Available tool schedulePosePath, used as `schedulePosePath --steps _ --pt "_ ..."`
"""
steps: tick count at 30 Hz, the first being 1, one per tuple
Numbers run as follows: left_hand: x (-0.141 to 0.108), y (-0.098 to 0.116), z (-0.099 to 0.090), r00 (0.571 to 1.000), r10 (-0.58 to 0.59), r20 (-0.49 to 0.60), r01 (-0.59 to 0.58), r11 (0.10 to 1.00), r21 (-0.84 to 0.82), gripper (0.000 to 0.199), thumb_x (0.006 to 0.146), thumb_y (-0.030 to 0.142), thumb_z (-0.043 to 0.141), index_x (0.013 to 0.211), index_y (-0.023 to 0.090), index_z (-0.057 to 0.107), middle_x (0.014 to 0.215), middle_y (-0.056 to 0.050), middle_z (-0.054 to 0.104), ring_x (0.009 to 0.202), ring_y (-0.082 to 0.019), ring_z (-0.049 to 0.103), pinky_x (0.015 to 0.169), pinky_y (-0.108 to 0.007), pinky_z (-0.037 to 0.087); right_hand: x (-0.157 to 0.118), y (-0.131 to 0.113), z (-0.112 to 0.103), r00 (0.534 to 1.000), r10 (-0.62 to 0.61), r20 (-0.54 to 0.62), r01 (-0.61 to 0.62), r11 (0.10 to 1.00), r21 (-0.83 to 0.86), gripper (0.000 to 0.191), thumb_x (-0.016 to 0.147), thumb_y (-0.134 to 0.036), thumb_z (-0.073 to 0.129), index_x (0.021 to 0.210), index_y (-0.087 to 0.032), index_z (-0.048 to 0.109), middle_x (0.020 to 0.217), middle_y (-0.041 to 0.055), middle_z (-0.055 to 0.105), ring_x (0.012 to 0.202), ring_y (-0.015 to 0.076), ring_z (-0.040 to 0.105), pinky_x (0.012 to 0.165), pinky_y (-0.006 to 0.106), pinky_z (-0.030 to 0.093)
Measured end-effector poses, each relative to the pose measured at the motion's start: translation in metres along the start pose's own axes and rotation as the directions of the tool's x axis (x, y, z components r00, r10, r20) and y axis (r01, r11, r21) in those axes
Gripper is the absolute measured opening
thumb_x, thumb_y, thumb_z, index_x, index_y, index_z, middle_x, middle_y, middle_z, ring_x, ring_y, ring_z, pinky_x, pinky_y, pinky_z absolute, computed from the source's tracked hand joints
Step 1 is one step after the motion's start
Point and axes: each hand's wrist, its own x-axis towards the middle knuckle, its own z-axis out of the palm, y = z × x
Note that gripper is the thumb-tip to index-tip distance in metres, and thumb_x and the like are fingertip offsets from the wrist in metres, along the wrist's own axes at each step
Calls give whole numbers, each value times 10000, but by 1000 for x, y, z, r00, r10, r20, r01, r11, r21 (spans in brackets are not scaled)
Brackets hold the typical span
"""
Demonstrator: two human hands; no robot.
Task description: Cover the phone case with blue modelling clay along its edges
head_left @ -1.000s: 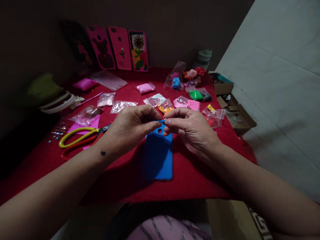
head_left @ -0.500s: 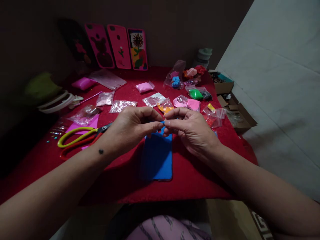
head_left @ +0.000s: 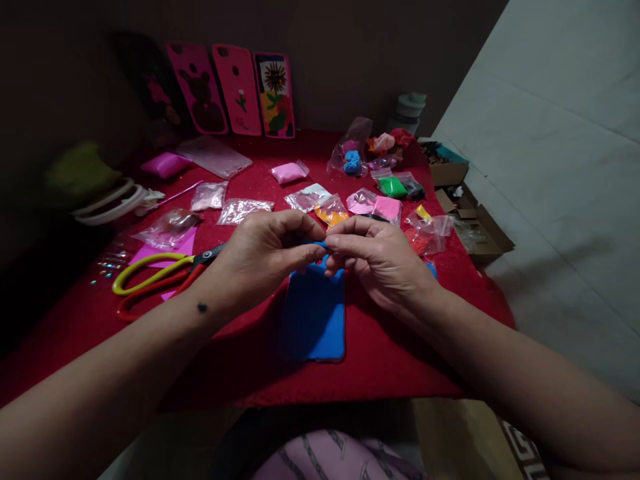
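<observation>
While a dark wall stands at twelve o'clock and a pale wall at two, the room looks dim. In front is the tabletop, with red cloth over it. Past its edge, at two o'clock, sit open cardboard boxes.

The left hand comes in from eight o'clock and the right hand from four. They meet near the middle, fingertips close together. Scissors with a yellow and a red handle lie at nine o'clock. The blue phone case lies on the cloth, just below the hands toward six o'clock, its top partly hidden by fingers. At eleven, a bear phone case and a sunflower phone case lean on the dark wall.

Little clear bags hold soft lumps, like the orange bag at twelve and the green bag at one.

A small blue bit is pinched in both grips, thumb against finger. The step in hand looks like shaping it above the phone case. The next move seems to call for soft, steady fingers, so it won't squash or tear.

Tiniest are shiny gems, farther out at nine.
</observation>
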Motion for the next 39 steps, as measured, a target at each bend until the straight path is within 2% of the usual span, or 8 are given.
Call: schedulePosePath --steps 4,10,16,21,26,30,34,39 --pt "0 -2 0 999 46 7 -46 998 49 24 729 158 706 752 162 704 650 31 684 600 -100 608 576 -215 481 0 3 0 1000 -9 -14 8 1000 -22 169 650 -119 782 743 -125 641 644 -5 667 493 103 617 515 212 491" --pt "-1 1 -2 1000 -6 11 5 998 61 35 729 153 714 755 176 718 669 19 707 628 -121 633 608 -234 498 0 1 -2 1000 -29 -6 29 999 -39 164 674 -103 770 763 -132 635 643 -25 642 493 98 618 523 212 488" --pt "0 0 -3 996 -64 60 63 998 20 183 708 203 754 887 174 726 795 -10 743 720 -154 676 655 -250 537 1 1 -1 1000 9 -8 -10 999 -49 213 640 -160 822 737 -137 633 615 -19 643 479 96 604 488 207 483" --pt "1 0 -4 999 -22 24 19 991 130 49 746 220 714 772 186 739 666 7 703 621 -133 629 598 -244 493 0 0 -2 999 38 -6 -38 999 1 216 660 -180 817 769 -127 639 646 -15 648 502 111 629 505 229 542" --pt "0 0 -5 1000 -5 6 4 987 163 62 782 198 676 763 181 733 632 17 670 591 -120 590 577 -245 460 1 -4 -3 996 81 -47 -80 996 40 129 698 -155 749 771 -123 648 710 9 671 520 125 651 519 257 573" --pt "2 -3 -6 997 -69 20 67 994 90 39 774 199 688 797 184 716 671 19 686 616 -121 604 582 -238 466 0 -3 -4 997 65 -52 -63 997 41 181 667 -79 752 794 -128 633 683 16 684 544 132 672 586 267 600" --pt "2 -4 -5 994 -96 47 95 995 15 143 739 214 736 881 196 736 810 1 747 728 -139 663 654 -237 503 0 -1 -4 998 49 -47 -47 998 38 190 662 -51 743 782 -130 619 677 16 685 542 125 676 600 248 598" --pt "1 -1 -4 997 -76 13 74 988 139 67 761 233 713 755 181 756 670 -1 713 618 -126 617 576 -229 465 1 -4 -4 998 41 -41 -39 999 33 195 659 -67 764 777 -130 622 706 12 683 572 125 686 624 243 601"
